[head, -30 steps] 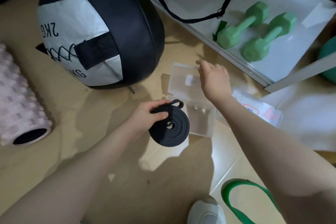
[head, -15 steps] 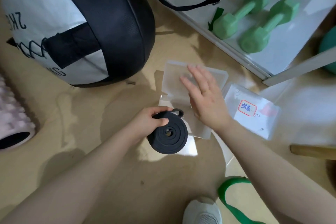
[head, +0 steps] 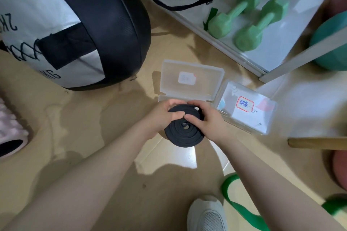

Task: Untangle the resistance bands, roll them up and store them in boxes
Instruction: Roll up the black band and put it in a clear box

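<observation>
Both hands, left [head: 161, 116] and right [head: 204, 118], pinch the black coil [head: 183, 133] at frame centre below the open box [head: 191, 80]; slackening could unroll it.

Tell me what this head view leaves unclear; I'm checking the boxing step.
- Open box: its tray sits behind both hands and the black band.
- Its lid label: too faint to read.
- Green band: cut off by the bottom edge, hidden behind the right arm.
- Second box: contents unclear through plastic.
</observation>
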